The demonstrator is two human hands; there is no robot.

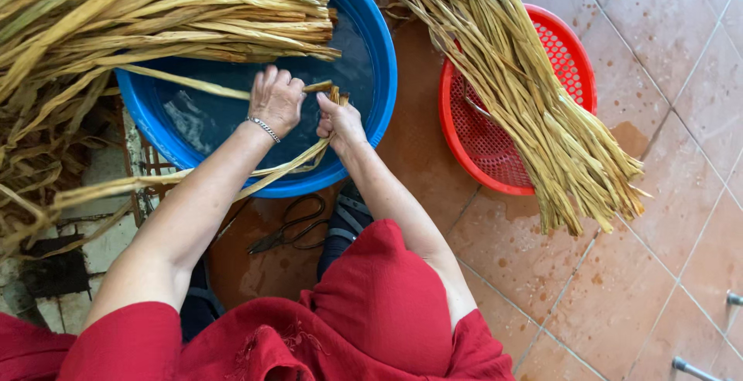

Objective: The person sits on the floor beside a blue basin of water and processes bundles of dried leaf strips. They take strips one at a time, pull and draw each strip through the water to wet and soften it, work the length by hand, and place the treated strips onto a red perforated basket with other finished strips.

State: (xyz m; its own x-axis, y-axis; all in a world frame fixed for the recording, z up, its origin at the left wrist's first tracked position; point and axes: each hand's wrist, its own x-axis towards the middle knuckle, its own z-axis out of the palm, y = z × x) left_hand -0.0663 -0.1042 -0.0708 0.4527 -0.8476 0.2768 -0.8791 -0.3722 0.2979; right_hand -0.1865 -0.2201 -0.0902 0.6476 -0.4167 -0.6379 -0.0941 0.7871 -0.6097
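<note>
Over the blue basin [371,33], the left hand [276,101] and right hand [339,120] were clamped on a long reed strip [201,181], seemingly wet, limp and slippery, best gripped near its end.

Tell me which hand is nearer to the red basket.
The right hand. It sits over the blue basin's right side, gripping straw strips, closer to the red basket. The left hand is farther left, over the basin's middle.
</note>
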